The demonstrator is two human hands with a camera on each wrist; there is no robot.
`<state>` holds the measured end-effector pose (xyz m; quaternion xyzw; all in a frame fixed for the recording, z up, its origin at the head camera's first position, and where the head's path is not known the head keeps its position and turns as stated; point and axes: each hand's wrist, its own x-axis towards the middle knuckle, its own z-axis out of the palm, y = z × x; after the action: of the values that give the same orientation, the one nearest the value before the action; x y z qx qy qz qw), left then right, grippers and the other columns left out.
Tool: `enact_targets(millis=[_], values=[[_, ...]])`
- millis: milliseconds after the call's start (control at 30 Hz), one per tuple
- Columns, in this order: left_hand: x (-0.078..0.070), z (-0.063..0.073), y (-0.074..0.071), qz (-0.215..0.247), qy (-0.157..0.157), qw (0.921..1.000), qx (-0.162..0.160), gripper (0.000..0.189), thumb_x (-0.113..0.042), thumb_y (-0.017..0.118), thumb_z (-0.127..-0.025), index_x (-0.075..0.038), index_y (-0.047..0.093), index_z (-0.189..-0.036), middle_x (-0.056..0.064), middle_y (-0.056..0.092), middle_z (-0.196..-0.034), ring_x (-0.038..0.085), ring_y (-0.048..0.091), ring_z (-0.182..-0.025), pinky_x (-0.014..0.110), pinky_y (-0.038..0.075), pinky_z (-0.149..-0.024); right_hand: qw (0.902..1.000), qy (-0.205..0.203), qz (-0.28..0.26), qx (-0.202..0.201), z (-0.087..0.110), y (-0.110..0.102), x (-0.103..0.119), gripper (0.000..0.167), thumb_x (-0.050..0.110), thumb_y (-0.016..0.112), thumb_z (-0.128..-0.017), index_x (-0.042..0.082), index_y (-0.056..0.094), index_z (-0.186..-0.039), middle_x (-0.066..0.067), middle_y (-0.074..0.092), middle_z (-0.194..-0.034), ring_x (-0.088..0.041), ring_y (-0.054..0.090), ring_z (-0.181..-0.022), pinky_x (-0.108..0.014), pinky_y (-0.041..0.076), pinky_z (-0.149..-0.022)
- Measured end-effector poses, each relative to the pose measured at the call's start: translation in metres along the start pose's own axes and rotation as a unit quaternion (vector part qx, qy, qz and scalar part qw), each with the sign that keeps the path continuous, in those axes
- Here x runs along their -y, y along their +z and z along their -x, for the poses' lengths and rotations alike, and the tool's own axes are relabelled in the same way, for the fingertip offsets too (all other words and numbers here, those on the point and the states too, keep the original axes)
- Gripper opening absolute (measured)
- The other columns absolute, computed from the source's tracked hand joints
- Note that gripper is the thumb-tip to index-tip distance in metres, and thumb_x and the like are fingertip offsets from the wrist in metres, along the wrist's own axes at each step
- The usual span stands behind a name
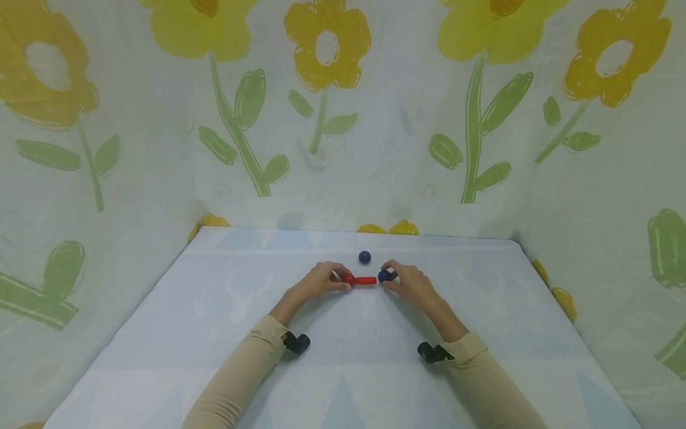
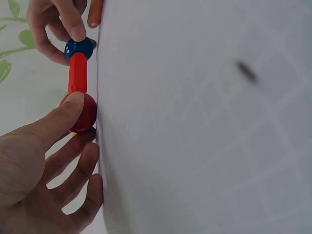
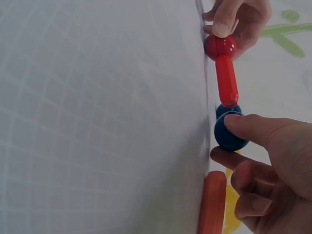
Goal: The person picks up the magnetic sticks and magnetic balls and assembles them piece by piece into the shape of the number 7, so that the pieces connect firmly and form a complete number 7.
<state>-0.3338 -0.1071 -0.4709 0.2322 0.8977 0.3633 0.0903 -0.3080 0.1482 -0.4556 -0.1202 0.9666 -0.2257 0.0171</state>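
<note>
My left hand [image 1: 321, 279] pinches a red ball [image 1: 349, 280] between thumb and fingers. From that ball a short red rod [image 1: 366, 280] points right, toward my other hand. My right hand [image 1: 411, 285] holds a dark blue ball [image 1: 384, 276] by thumb and fingertips, level with the rod's free end. A narrow gap shows between rod and blue ball in the head view. The right wrist view has the rod's tip [image 3: 229, 103] just short of the held blue ball [image 3: 231, 132]. Beyond the hands, a second blue ball [image 1: 365, 257] lies on the table.
An orange-red rod [image 3: 213, 202] lies near my right hand in the right wrist view; the head view does not show it. The pale patterned table [image 1: 343, 339] meets flower-printed cloth walls [image 1: 364, 179] at its back and sides.
</note>
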Motion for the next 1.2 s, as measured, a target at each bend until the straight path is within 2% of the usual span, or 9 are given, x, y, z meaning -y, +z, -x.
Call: enact_targets(millis=[533,833,1033,1200], values=[[-0.0044,-0.0021,-0.0027,-0.004,-0.002,1.0,-0.001,0.031,-0.022,0.075,-0.087,-0.016,0.07,-0.117,0.0,0.071,-0.108,0.014,0.06,-0.089,0.024,0.053,-0.082,0.9999,-0.001,-0.004,0.01,-0.0024,-0.0007,-0.0015,0.037,0.02,0.074,-0.088,0.022,0.062,-0.123,-0.008,0.072,-0.113,-0.025,0.065,-0.106,-0.046,0.052,-0.094],[-0.0032,-0.0029,-0.0026,-0.012,-0.001,0.9999,0.001,0.032,-0.024,0.074,-0.088,-0.015,0.069,-0.118,0.001,0.071,-0.109,0.014,0.06,-0.09,0.024,0.052,-0.083,0.9998,0.014,-0.003,0.013,-0.0047,0.0007,-0.0035,0.039,0.022,0.075,-0.087,0.023,0.062,-0.123,-0.008,0.072,-0.113,-0.024,0.065,-0.106,-0.044,0.053,-0.092],[-0.0028,-0.0034,-0.0016,-0.013,-0.003,0.9999,0.001,0.032,-0.023,0.074,-0.088,-0.015,0.069,-0.118,0.001,0.071,-0.11,0.013,0.059,-0.089,0.025,0.052,-0.083,0.9998,0.012,-0.001,0.012,-0.0031,0.0007,-0.0038,0.037,0.022,0.075,-0.087,0.022,0.064,-0.122,-0.008,0.073,-0.109,-0.022,0.065,-0.098,-0.041,0.055,-0.086],[-0.0027,-0.0017,-0.0007,-0.016,-0.001,0.9999,0.002,0.031,-0.022,0.074,-0.088,-0.015,0.069,-0.118,0.001,0.071,-0.109,0.013,0.06,-0.089,0.026,0.053,-0.083,0.9999,0.009,-0.003,0.013,-0.0011,0.0015,-0.0026,0.036,0.022,0.075,-0.087,0.022,0.064,-0.121,-0.007,0.073,-0.109,-0.022,0.066,-0.098,-0.042,0.055,-0.086]])
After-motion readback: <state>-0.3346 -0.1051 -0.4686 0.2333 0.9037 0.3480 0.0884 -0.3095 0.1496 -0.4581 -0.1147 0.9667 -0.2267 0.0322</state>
